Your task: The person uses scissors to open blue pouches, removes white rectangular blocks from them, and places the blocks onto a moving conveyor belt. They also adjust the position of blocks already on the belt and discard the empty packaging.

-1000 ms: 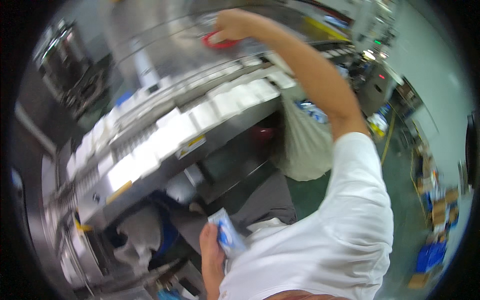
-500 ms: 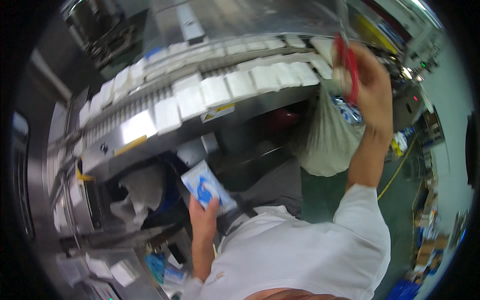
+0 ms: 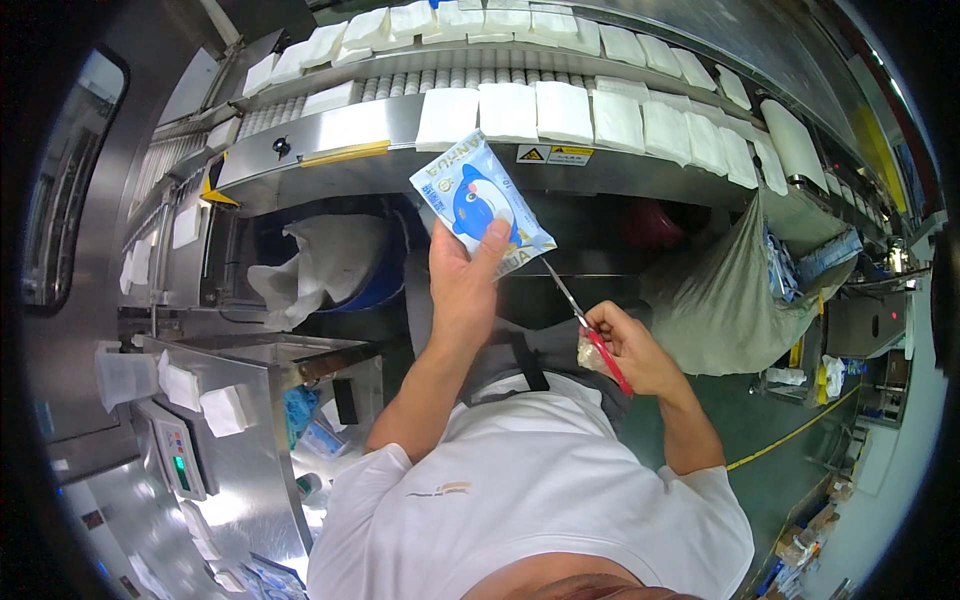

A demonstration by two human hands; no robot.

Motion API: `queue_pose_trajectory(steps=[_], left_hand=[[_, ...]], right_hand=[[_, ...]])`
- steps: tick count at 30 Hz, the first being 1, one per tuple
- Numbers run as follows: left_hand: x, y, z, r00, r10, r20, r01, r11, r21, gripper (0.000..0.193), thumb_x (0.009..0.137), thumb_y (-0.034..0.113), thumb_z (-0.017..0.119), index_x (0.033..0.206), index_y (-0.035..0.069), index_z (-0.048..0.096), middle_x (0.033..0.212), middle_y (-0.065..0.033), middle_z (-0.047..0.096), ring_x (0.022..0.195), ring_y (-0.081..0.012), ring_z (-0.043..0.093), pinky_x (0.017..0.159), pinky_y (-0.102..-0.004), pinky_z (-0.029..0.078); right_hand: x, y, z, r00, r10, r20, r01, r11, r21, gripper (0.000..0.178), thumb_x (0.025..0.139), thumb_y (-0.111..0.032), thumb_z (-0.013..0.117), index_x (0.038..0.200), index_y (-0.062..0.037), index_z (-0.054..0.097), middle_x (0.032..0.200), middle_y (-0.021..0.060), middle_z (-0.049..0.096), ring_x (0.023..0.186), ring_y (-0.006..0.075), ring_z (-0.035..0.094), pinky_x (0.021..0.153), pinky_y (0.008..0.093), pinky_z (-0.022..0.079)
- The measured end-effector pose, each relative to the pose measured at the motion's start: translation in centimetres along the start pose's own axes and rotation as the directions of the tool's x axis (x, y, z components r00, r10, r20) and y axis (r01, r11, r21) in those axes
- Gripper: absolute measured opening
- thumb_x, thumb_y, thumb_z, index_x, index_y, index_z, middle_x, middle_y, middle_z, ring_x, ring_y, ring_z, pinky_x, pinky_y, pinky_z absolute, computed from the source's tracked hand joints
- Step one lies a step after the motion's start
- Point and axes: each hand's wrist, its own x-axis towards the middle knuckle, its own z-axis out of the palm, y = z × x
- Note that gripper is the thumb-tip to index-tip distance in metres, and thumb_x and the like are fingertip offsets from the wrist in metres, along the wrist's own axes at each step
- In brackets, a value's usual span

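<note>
The left hand (image 3: 462, 285) is raised in front of the chest, its fingers (image 3: 490, 240) clamped on the lower edge of a flat, soft plastic packet (image 3: 478, 203). The packet is pale blue and white, roughly rectangular and turned so that one corner points up, with a round blue cartoon creature printed in the middle and crimped seams along its ends. It looks full and sealed, slightly puffed, and glossy where the light strikes it. It hangs in the air just below the steel edge of the conveyor (image 3: 380, 125), touching nothing but the hand.

The right hand (image 3: 628, 350) sits lower and to the right, fingers closed around the red handles of a pair of scissors (image 3: 585, 325). The thin metal blades point up and left toward the packet's lower right corner; whether the tips touch it I cannot tell. A small crumpled scrap of clear film (image 3: 588, 352) is pinched in the same hand against the handles.

On the conveyor, rows of white folded tissue stacks (image 3: 508, 110) lie side by side. Beneath it, a blue bin lined with white plastic (image 3: 330, 265) stands to the left, and a grey cloth sack (image 3: 720, 300) hangs to the right. A small weighing scale with a green display (image 3: 178, 460) rests on the steel counter (image 3: 250, 350) at the lower left.
</note>
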Motion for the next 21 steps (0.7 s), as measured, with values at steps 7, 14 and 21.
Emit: queue_pose_trajectory(steps=[7, 14, 21], left_hand=[[-0.3, -0.4, 0.5, 0.999, -0.033, -0.023, 0.033, 0.999, 0.009, 0.042, 0.098, 0.011, 0.072, 0.132, 0.001, 0.048, 0.123, -0.0083, 0.063, 0.108, -0.0148, 0.063, 0.097, -0.0334, 0.053], [0.0, 0.8, -0.5, 0.997, -0.013, -0.071, 0.012, 1.0, -0.016, 0.046, 0.098, 0.003, 0.067, 0.139, 0.001, 0.048, 0.125, -0.007, 0.062, 0.111, -0.0149, 0.062, 0.1, -0.0337, 0.052], [-3.7, -0.4, -2.0, 0.968, -0.25, 0.013, 0.243, 0.948, 0.204, 0.039, 0.103, 0.012, 0.064, 0.137, 0.001, 0.05, 0.123, -0.0083, 0.064, 0.11, -0.0143, 0.062, 0.1, -0.0337, 0.05]], right_hand=[[0.2, -2.3, 0.6, 0.996, 0.074, -0.055, -0.079, 0.992, -0.094, 0.029, 0.09, -0.009, 0.08, 0.106, -0.001, 0.058, 0.086, -0.0022, 0.061, 0.077, 0.0031, 0.055, 0.069, 0.0213, 0.049], [-2.8, -5.1, -2.0, 0.965, -0.096, -0.242, 0.031, 0.966, -0.259, 0.031, 0.085, -0.004, 0.081, 0.108, -0.003, 0.061, 0.087, -0.0011, 0.064, 0.078, 0.0045, 0.059, 0.065, 0.0231, 0.049], [-4.3, -25.0, -11.9, 0.384, -0.903, -0.191, -0.212, 0.115, -0.97, 0.034, 0.094, -0.017, 0.074, 0.124, -0.0028, 0.066, 0.096, 0.0114, 0.069, 0.083, 0.0187, 0.066, 0.077, 0.0308, 0.053]])
